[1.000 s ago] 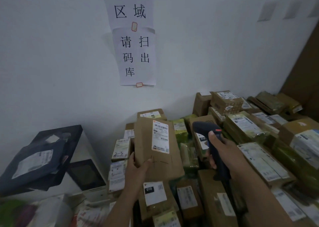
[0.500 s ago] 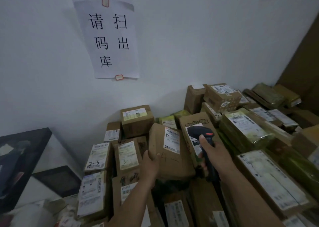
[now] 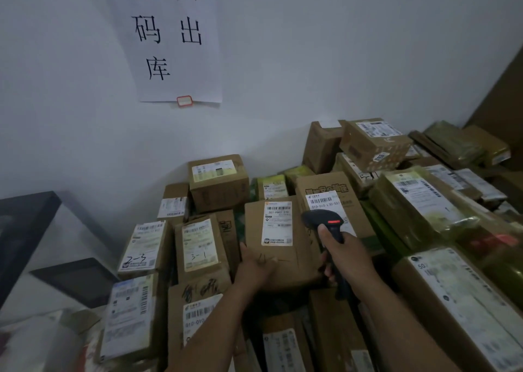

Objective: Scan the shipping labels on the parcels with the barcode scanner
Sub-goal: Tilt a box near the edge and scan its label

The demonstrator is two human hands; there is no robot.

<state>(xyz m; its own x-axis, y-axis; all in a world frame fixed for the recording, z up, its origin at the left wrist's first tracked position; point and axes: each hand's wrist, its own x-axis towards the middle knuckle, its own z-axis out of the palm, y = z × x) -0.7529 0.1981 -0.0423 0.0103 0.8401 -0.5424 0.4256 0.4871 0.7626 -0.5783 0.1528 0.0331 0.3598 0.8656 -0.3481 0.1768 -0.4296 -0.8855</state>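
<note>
A flat brown cardboard parcel [image 3: 300, 247] with a white shipping label [image 3: 277, 223] lies on the pile in the middle. My left hand [image 3: 254, 267] holds its lower left corner, thumb on top. My right hand [image 3: 346, 254] grips the handle of a black barcode scanner [image 3: 325, 221] with a red stripe; its head sits just right of that label, over the label of the box behind [image 3: 325, 199]. Several more labelled boxes lie around, among them ones marked "2-3" [image 3: 144, 247] and "3-1" [image 3: 199, 245].
Parcels cover the surface from the wall to the near edge, with green-wrapped packages [image 3: 418, 204] on the right. A paper sign [image 3: 169, 37] hangs on the white wall. A dark frame [image 3: 25, 230] and a dark panel [image 3: 76, 281] stand at the left.
My left hand has lowered the brown parcel from upright onto the pile. The scanner has moved down toward its label. The view has dropped and shifted left.
</note>
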